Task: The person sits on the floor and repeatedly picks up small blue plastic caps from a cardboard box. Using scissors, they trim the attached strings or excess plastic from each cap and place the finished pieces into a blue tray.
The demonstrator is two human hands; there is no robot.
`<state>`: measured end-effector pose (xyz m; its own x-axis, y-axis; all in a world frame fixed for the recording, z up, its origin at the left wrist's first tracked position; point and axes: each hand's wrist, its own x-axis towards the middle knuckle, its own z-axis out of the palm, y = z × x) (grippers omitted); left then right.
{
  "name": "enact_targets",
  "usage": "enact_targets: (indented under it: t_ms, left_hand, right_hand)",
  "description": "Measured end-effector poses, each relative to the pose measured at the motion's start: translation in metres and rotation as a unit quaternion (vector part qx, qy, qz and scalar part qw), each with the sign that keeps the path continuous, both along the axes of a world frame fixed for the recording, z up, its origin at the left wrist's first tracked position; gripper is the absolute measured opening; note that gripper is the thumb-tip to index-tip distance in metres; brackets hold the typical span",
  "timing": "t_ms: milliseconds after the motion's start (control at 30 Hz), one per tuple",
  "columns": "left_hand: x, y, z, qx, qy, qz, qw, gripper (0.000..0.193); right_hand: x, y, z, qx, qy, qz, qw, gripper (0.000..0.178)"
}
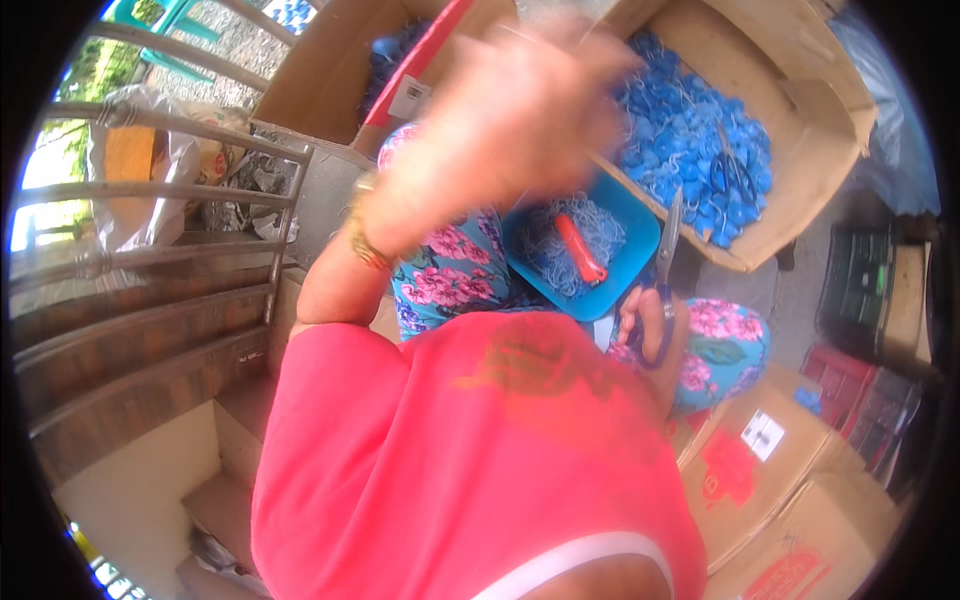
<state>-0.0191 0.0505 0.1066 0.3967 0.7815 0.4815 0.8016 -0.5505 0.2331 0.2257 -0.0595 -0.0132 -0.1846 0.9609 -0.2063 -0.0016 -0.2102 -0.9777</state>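
Note:
My left hand [530, 110], with a gold-coloured bracelet at the wrist, is raised over the far edge of my lap and smeared by motion. Whether it holds anything does not show. In my right hand [642, 318] is a pair of scissors [671, 235] with dark blue handles, its blades pointing away from me. Between my knees rests a blue plastic tub [645, 238] with a heap of pale cut threads [598, 222] in it. A red-handled object [580, 250] lies on the threads. Beyond the tub, an open cardboard box [825, 190] contains many small blue pieces [680, 130].
A second pair of scissors [735, 172] lies on the blue pieces. Another carton [315, 85] stands far left with a red flap. Metal railings [160, 190] run along the left. Closed cartons [760, 470] are near right, with dark and red crates [850, 395] beyond.

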Motion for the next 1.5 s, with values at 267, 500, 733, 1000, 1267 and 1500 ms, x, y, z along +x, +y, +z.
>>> enact_targets:
  t_ms: [267, 500, 733, 1000, 1267, 1500]
  left_hand:
    - [0.102, -0.066, 0.034, -0.165, -0.178, -0.555, 0.796, 0.032]
    - [0.109, -0.073, 0.047, -0.198, -0.148, -0.581, 0.775, 0.028]
    - [0.118, -0.069, 0.062, -0.225, -0.139, -0.543, 0.797, 0.026]
    - [0.142, 0.043, -0.04, -0.088, -0.112, -0.155, 0.978, 0.017]
    - [0.096, 0.197, -0.17, -0.225, -0.008, 0.061, 0.973, 0.024]
    - [0.107, 0.246, -0.234, -0.165, 0.055, 0.046, 0.984, 0.024]
  right_hand:
    - [-0.011, 0.004, 0.002, -0.018, -0.022, -0.02, 0.999, 0.033]
    - [-0.012, 0.008, 0.028, -0.082, -0.076, 0.019, 0.994, 0.034]
    - [-0.008, 0.0, -0.004, -0.054, -0.042, -0.002, 0.998, 0.037]
    - [-0.015, 0.007, 0.018, -0.106, -0.078, -0.029, 0.991, 0.041]
    - [-0.017, 0.014, 0.01, -0.081, -0.119, -0.043, 0.989, 0.044]
    - [-0.011, 0.018, 0.004, -0.086, -0.136, -0.007, 0.987, 0.038]
